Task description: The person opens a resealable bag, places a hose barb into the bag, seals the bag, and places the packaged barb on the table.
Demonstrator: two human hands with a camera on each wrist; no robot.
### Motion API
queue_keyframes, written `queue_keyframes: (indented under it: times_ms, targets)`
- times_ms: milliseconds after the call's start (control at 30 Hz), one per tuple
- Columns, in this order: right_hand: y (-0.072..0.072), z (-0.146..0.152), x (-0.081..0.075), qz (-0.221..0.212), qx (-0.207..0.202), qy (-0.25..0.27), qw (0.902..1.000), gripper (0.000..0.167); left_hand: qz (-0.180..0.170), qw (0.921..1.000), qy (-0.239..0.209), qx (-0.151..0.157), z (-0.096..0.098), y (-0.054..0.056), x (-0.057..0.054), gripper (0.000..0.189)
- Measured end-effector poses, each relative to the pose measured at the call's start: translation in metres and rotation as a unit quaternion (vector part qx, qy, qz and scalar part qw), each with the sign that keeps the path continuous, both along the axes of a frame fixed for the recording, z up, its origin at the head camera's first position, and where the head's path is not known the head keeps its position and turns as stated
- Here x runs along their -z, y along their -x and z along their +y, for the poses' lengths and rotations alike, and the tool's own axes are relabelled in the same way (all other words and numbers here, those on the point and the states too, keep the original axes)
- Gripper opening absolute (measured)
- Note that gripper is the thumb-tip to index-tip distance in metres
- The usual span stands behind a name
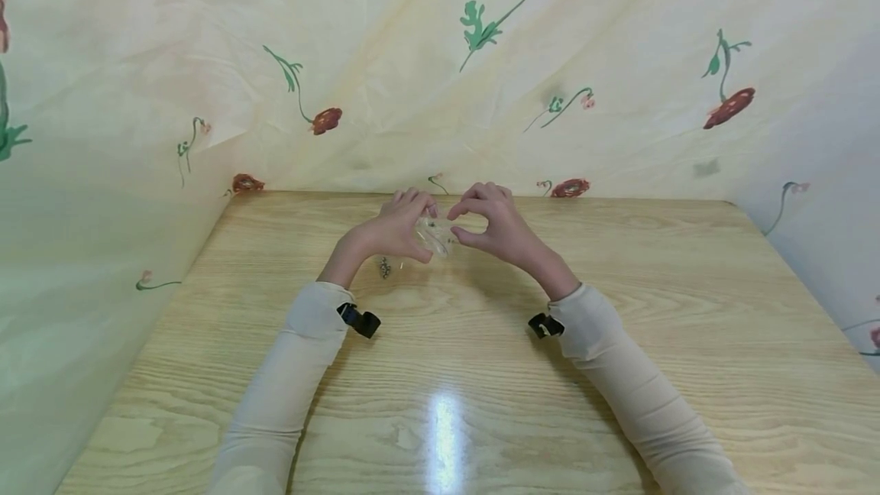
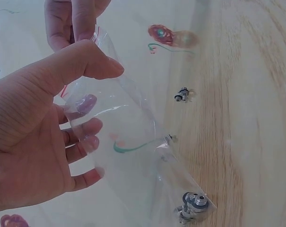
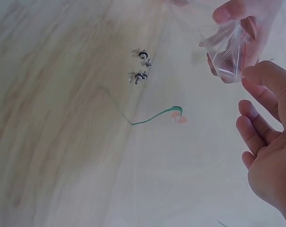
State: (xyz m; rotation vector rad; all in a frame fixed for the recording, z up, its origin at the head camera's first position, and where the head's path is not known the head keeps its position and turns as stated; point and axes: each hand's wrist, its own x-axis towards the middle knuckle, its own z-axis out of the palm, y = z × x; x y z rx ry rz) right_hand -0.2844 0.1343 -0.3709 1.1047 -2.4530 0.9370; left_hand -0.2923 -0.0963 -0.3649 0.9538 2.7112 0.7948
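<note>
A clear zip bag (image 1: 435, 238) with a red line at its mouth hangs between both hands. My left hand (image 1: 401, 225) holds it, the thumb on the near side and the fingers showing through the plastic in the left wrist view. My right hand (image 1: 500, 229) pinches the edge by the mouth between thumb and forefinger; its other fingers are loosely bent in the right wrist view. Small metal fittings with black rings (image 3: 138, 77) lie on the table. More fittings (image 2: 195, 204) show at the bag's lower corner; whether inside or behind it, I cannot tell.
A wood-grain table (image 1: 440, 357) spreads below the hands. Flower-patterned cloth (image 1: 385, 82) stands behind it and along its left and right sides. A black strap (image 1: 359, 320) sits on the left wrist, and a black strap (image 1: 546, 325) on the right.
</note>
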Motion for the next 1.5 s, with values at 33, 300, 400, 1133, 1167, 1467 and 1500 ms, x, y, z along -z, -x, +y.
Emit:
queue_keyframes:
  times_ms: [33,300,400,1133,1167,1467,1500]
  targets:
    - [0.000,0.001,0.000,-0.001,0.001,-0.001,1.0000,0.014,0.001,1.0000,0.001,0.000,0.000,0.000,0.000,0.059]
    - [0.003,0.005,0.000,-0.007,0.007,-0.007,0.9999,0.014,-0.006,1.0000,0.000,-0.001,0.000,0.000,-0.001,0.059]
    - [0.004,0.006,0.001,-0.007,0.010,-0.007,0.9999,0.013,-0.011,0.9999,0.000,-0.001,0.000,0.000,-0.001,0.059]
    - [0.012,0.010,0.019,-0.034,-0.016,-0.102,0.9941,0.009,-0.021,0.9997,0.007,-0.014,0.000,-0.001,-0.003,0.061]
    - [0.012,0.009,0.020,-0.034,-0.018,-0.111,0.9931,0.009,-0.021,0.9997,0.008,-0.014,0.000,-0.001,-0.003,0.061]
    - [0.010,0.005,0.026,-0.042,-0.028,-0.165,0.9850,0.011,-0.014,0.9997,0.014,-0.013,0.000,0.000,-0.001,0.060]
    - [0.010,0.005,0.026,-0.044,-0.028,-0.168,0.9844,0.011,-0.014,0.9997,0.014,-0.013,0.000,0.000,0.000,0.060]
